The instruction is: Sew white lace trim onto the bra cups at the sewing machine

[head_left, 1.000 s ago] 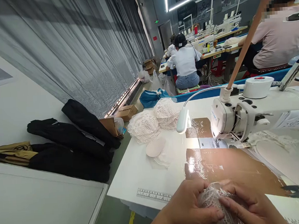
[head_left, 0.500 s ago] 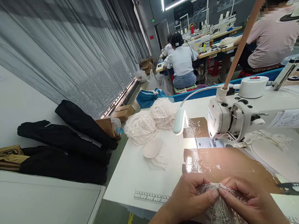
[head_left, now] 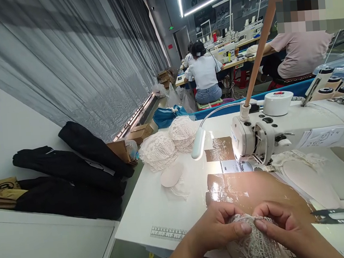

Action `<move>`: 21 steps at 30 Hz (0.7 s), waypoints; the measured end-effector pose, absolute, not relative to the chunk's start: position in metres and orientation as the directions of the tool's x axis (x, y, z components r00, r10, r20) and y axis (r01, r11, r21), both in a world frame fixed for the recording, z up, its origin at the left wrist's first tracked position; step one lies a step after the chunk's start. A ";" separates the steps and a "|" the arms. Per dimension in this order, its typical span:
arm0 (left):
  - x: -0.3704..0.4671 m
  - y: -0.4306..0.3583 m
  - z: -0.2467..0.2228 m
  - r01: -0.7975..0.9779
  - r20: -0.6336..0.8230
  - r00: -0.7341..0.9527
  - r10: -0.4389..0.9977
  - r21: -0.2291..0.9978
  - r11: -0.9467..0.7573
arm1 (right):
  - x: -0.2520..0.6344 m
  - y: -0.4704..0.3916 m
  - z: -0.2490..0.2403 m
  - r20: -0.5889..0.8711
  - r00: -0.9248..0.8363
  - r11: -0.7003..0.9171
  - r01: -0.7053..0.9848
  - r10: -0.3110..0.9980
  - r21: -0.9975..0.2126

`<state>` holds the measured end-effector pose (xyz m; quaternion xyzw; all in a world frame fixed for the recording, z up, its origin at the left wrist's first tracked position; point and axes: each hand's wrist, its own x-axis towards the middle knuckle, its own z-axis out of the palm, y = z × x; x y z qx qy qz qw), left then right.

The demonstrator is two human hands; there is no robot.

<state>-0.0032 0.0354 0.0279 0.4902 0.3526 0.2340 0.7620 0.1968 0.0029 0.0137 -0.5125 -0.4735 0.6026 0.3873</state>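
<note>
A piece of white lace (head_left: 258,245) is held up at the near side of the worktop (head_left: 144,201), in front of the brown sheet (head_left: 243,187) and well short of the sewing machine (head_left: 304,121). Its upper edge is pinched from both sides: by the left hand (head_left: 222,229) between thumb and bent fingers, and by the right hand (head_left: 286,225) in the same way, with the two thumb tips almost meeting at the middle. The rest of the lace is left to hang below, out past the bottom of the view. What is done by the fingertips behind the edge cannot be made out well; the layers there may be folded or merely laid together.

For this handling, the edge is best kept level and lightly stretched, since openwork of this kind is easily pulled out of shape. The grip should be shifted a little at a time, so that no layer is let slip. The lace should also be kept away from the points of the dark snips (head_left: 340,215), by which the open mesh could be snagged. Better light would be found nearer the lamp (head_left: 199,143), by which the needle area is lit.
</note>
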 end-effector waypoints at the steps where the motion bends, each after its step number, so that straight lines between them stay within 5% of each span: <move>1: 0.000 0.035 0.026 -0.026 -0.309 0.622 0.720 0.911 0.413 | 0.197 0.003 0.015 -0.248 -0.173 -0.251 0.005 0.953 -0.968; 10: 0.006 0.042 0.030 -0.262 -0.336 0.319 0.886 0.867 0.423 | 0.210 0.013 0.012 -0.261 -0.060 -0.267 -0.146 0.964 -0.953; 12: -0.013 0.054 0.047 -0.142 -0.219 0.191 0.957 0.959 0.247 | 0.224 0.012 0.009 -0.283 0.058 -0.277 -0.100 0.957 -0.956; 14: -0.026 0.068 0.060 0.215 0.009 0.079 0.997 0.976 -0.026 | 0.238 0.011 0.007 -0.286 0.142 -0.286 -0.023 0.948 -0.958; 15: -0.026 0.075 0.063 0.448 0.146 0.097 0.985 0.877 -0.174 | 0.244 0.011 0.007 -0.273 0.167 -0.281 0.025 0.947 -0.959; 17: -0.013 0.086 0.057 0.773 0.315 0.299 0.901 0.474 -0.422 | 0.252 0.017 0.009 -0.213 0.164 -0.237 0.144 0.963 -0.961; 18: 0.000 0.091 0.048 0.801 0.312 0.400 0.862 0.338 -0.494 | 0.255 0.022 0.011 -0.164 0.128 -0.190 0.219 0.978 -0.957; 21: 0.048 0.094 0.013 0.766 0.207 0.570 0.795 0.216 -0.605 | 0.256 0.042 0.015 0.018 -0.106 0.068 0.495 0.994 -0.866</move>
